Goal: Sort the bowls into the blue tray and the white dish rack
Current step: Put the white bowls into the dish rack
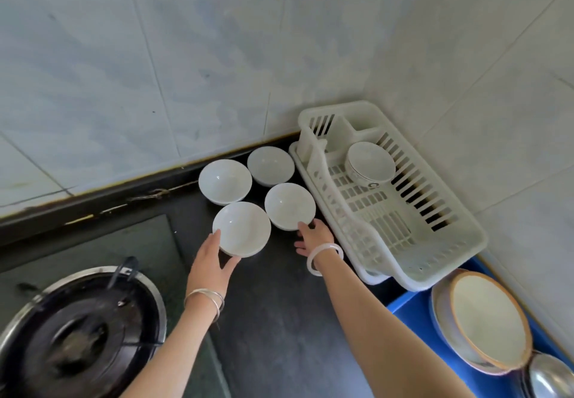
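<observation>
Several plain white bowls sit on the dark counter by the tiled wall. My left hand [214, 262] grips the nearest bowl [241, 229] at its near rim, thumb on the left edge. My right hand [312, 237] touches the near edge of the bowl [290, 205] beside the rack, fingers spread around its side. Two more bowls [225, 180] [271, 165] stand behind them. The white dish rack [447, 261] stands in the corner with one patterned bowl [369, 163] inside. The blue tray [413, 304] at lower right holds wide stacked bowls [487, 317].
A gas stove burner [80, 335] with a black pan support fills the lower left. Something shiny and metal [548, 377] lies at the bottom right in the tray. Tiled walls close in the back and right sides.
</observation>
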